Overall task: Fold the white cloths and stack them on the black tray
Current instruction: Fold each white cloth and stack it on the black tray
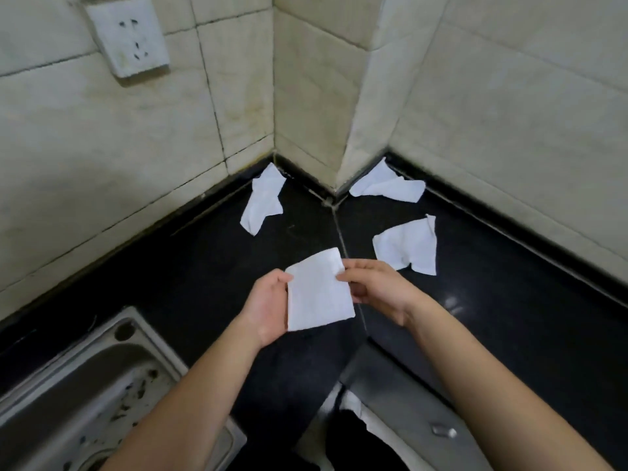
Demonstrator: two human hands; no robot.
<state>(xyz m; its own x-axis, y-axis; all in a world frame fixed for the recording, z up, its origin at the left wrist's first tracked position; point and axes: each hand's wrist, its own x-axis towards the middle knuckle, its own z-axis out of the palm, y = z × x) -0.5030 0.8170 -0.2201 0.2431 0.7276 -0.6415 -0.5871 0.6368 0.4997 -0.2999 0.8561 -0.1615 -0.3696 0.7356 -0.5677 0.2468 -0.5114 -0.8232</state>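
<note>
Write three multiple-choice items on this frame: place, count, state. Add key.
1. Where is the steel sink?
A. lower left of the view
B. in the back corner
C. right of both hands

2. How many white cloths lie loose on the black counter?
A. one
B. three
C. five

3. The held cloth is:
A. crumpled into a ball
B. folded into a flat rectangle
C. spread out on the counter

Key:
1 A: its rim shows lower left.
2 B: one far left, one at the back, one on the right.
3 B: the left hand and right hand grip its flat edges.
</note>
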